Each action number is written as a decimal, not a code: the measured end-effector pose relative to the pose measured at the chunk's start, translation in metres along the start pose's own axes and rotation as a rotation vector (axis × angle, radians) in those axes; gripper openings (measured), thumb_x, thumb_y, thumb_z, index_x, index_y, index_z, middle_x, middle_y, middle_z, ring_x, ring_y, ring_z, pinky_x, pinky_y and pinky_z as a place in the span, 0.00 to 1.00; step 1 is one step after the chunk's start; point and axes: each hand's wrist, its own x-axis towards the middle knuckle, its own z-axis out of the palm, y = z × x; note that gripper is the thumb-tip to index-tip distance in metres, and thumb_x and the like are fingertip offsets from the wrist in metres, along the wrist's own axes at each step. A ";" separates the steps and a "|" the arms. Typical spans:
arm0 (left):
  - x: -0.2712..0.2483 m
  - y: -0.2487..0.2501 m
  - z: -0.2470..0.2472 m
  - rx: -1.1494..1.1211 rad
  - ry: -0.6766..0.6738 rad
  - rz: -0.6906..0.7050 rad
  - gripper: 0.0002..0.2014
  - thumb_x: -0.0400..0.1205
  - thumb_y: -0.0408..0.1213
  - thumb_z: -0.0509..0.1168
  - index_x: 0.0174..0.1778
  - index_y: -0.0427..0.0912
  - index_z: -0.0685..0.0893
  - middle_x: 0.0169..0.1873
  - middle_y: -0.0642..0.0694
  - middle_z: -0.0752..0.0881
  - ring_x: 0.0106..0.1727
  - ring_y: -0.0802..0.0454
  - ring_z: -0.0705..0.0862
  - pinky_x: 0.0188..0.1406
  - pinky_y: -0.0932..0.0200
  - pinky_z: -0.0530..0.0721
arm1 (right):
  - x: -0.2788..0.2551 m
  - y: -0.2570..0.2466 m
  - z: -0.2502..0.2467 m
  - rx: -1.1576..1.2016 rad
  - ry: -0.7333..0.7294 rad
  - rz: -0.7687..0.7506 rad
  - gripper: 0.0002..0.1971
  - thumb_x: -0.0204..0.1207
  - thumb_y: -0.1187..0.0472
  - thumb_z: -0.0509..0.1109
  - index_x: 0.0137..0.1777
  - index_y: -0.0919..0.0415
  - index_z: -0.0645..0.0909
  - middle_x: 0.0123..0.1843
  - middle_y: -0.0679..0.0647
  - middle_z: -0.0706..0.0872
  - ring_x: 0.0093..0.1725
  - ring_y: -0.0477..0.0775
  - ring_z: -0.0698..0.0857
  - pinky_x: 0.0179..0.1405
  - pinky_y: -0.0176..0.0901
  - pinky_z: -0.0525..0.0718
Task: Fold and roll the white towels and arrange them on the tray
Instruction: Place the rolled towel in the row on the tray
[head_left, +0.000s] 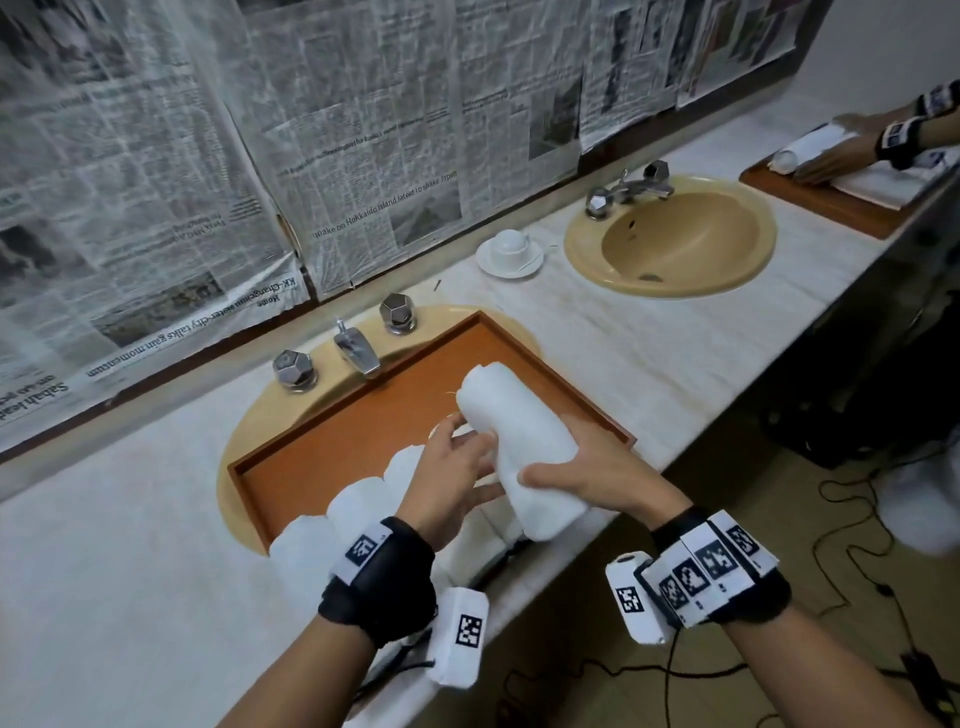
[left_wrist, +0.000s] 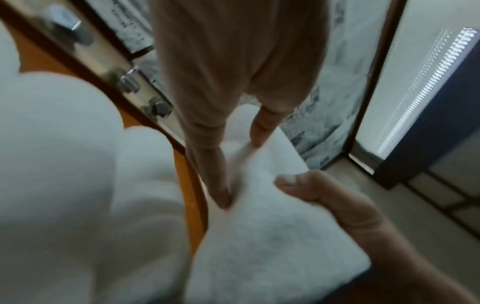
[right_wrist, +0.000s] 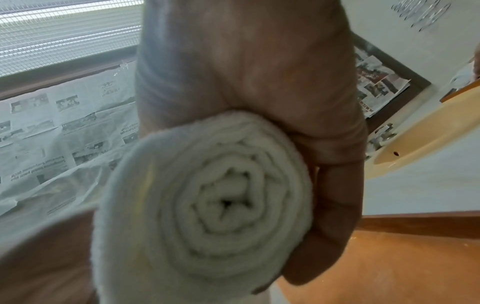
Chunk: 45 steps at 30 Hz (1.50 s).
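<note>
In the lower middle of the head view the person holds one rolled white towel (head_left: 519, 452) above the near right part of the orange wooden tray (head_left: 363, 410). The right hand (head_left: 597, 475) wraps around the near end of the roll, thumb on top and fingers curled under it; in the right wrist view the spiral end of the roll (right_wrist: 221, 201) fills the centre of the frame, with the fingers (right_wrist: 335, 205) closed along its right side. The left hand (head_left: 452, 478) is at the left side of the same roll, with its fingers curled and pinching the loose outer edge of the cloth; in the left wrist view a fingertip (left_wrist: 223, 197) presses into the towel (left_wrist: 272, 236) and the thumb of the other hand (left_wrist: 311, 191) lies on it. Left of the hands, a row of already rolled towels (head_left: 358, 499) lies side by side along the near edge of the tray. The tray sits over a beige sink (head_left: 244, 431) with chrome taps (head_left: 358, 353) behind it. In the upper right of the frame there is a second beige sink (head_left: 670, 239), a white cup on a saucer (head_left: 511, 252), and another person's hands (head_left: 836, 150) on towels on a second tray (head_left: 831, 208). Newspaper sheets (head_left: 208, 156) cover the wall.
</note>
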 end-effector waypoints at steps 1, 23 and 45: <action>0.003 0.002 0.002 -0.084 0.011 -0.010 0.18 0.85 0.30 0.63 0.71 0.46 0.75 0.60 0.38 0.87 0.56 0.38 0.90 0.45 0.43 0.90 | 0.002 0.000 0.003 0.004 -0.002 0.005 0.31 0.66 0.48 0.83 0.67 0.50 0.76 0.58 0.44 0.85 0.57 0.44 0.84 0.57 0.46 0.85; 0.024 0.008 0.029 -0.380 0.075 -0.054 0.21 0.88 0.56 0.56 0.50 0.42 0.85 0.36 0.43 0.93 0.46 0.44 0.90 0.59 0.41 0.86 | 0.030 0.001 0.013 0.260 -0.108 0.101 0.35 0.64 0.51 0.83 0.71 0.47 0.74 0.60 0.49 0.89 0.57 0.50 0.89 0.63 0.59 0.86; 0.048 -0.018 -0.007 0.123 0.009 0.176 0.22 0.87 0.54 0.62 0.77 0.55 0.71 0.64 0.49 0.88 0.64 0.48 0.87 0.64 0.46 0.85 | 0.040 0.021 0.005 0.242 -0.192 0.063 0.33 0.67 0.52 0.82 0.71 0.49 0.75 0.60 0.52 0.88 0.59 0.53 0.88 0.64 0.60 0.86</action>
